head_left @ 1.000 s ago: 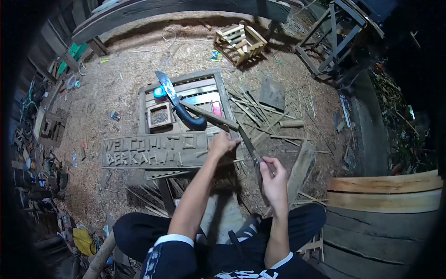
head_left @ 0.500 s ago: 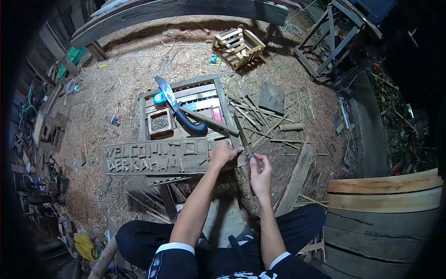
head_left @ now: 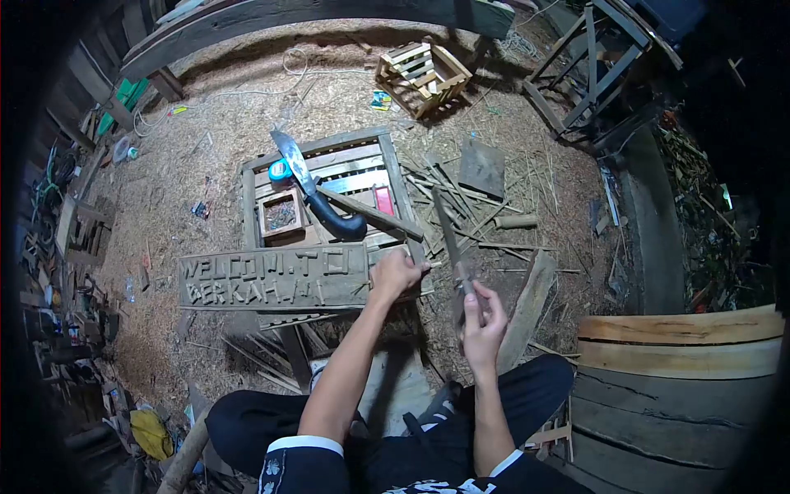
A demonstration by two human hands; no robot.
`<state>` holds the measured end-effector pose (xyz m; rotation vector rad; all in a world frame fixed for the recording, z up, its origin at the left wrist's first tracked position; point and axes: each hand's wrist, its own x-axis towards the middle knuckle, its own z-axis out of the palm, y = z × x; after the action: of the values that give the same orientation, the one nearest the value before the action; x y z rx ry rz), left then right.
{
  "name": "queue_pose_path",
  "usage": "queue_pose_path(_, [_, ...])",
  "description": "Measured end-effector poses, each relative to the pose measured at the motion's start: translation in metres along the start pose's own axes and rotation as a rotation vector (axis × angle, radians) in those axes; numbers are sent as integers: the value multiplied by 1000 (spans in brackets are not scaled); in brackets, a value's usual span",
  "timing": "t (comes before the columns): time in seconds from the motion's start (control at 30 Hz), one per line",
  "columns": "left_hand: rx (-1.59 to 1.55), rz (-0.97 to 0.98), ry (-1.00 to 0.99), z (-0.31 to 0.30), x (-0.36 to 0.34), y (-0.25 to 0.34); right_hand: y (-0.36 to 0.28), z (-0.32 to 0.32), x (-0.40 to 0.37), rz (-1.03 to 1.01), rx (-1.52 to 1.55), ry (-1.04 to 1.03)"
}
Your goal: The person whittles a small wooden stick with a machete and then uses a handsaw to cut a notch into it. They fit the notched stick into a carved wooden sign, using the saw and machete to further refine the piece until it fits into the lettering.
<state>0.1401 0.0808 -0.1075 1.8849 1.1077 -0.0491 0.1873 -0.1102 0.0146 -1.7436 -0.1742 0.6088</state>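
Observation:
My left hand is closed at the right end of a wooden sign board, pinching a thin wooden stick whose tip pokes out to the right. Small stick pieces on the board form letters reading "WELCOM.TO" and "BERKAH" plus more strokes. My right hand is wrapped round the handle of a long knife; its blade points up and slightly left, apart from the stick. Beyond the board, a black-handled machete and a wood strip lie across a slatted wooden stand.
On the stand are a blue tape measure, a small wooden box of bits and a red object. Scrap sticks and a flat board lie beyond. A slatted crate sits farther off; planks lie at right.
The right hand and knife have moved right and slightly down, away from the stick. My left hand has stayed at the board's right end.

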Motion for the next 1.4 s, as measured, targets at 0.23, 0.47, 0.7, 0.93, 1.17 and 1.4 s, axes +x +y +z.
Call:
queue_pose_path(0.23, [16,22,53,6,2,-6,35,6,-7,-193,-83,-58])
queue_pose_path(0.47, [4,97,115,6,2,-6,19,-6,-24,-28,-129,-86])
queue_pose_path(0.7, [12,64,116,5,-3,-3,47,25,15,-258,-169,-38])
queue_pose_path(0.93, [10,101,166,8,-4,-4,26,9,4,-314,-76,8])
queue_pose_path(1.17, [-105,328,231,-6,-32,7,26,-9,-4,-324,-87,10])
queue_pose_path(1.4, [-130,603,443,-108,-109,33,43,36,15,-578,-298,-64])
